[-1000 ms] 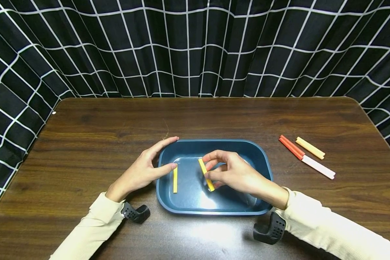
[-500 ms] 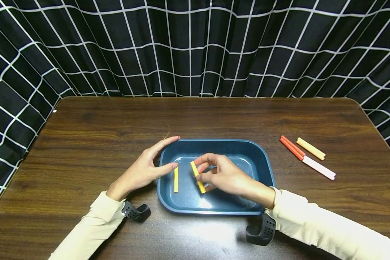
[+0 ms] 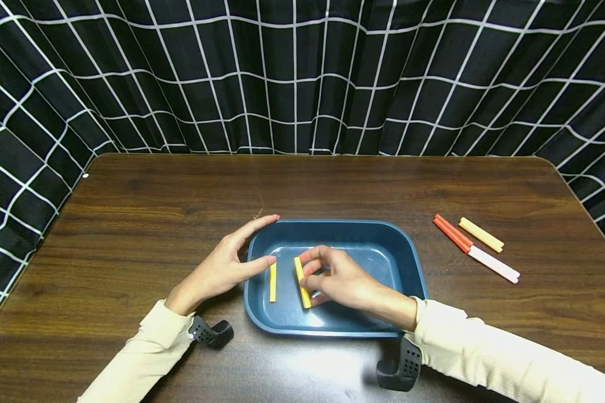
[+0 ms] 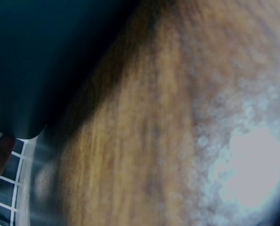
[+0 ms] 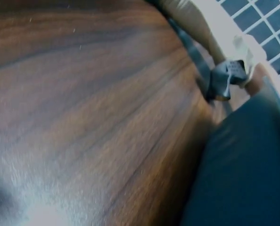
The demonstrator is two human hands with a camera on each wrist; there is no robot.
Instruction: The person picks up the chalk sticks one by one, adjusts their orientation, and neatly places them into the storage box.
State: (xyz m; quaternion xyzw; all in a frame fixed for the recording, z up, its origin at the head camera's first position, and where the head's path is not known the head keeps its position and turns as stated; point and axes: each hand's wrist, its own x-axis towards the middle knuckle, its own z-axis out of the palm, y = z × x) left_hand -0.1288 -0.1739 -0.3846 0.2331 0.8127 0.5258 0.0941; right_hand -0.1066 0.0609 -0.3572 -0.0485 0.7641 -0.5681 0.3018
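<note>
A blue rectangular tray (image 3: 336,334) stands on the table. My left hand (image 3: 220,268) rests on its left rim with straight fingers along the outside of the back-left corner and the thumb reaching inside. Near that thumb tip, a thin yellow stick (image 3: 273,282) lies on the tray floor, pointing front to back. My right hand (image 3: 345,281) reaches over the tray and pinches a second yellow stick (image 3: 302,282), slightly tilted and right of the first one. Whether the held stick touches the floor, I cannot tell. The wrist views show mainly tray wall (image 4: 36,61) and tabletop.
Right of the tray lie red sticks (image 3: 452,233), a pale pink stick (image 3: 494,264) end to end with them, and cream sticks (image 3: 481,234). A black gridded curtain (image 3: 302,78) hangs behind the wooden table (image 3: 156,196).
My right hand has carried its yellow stick leftward and a little toward the front, closer to the lying one, and turned it more upright in view. My left hand has stayed put.
</note>
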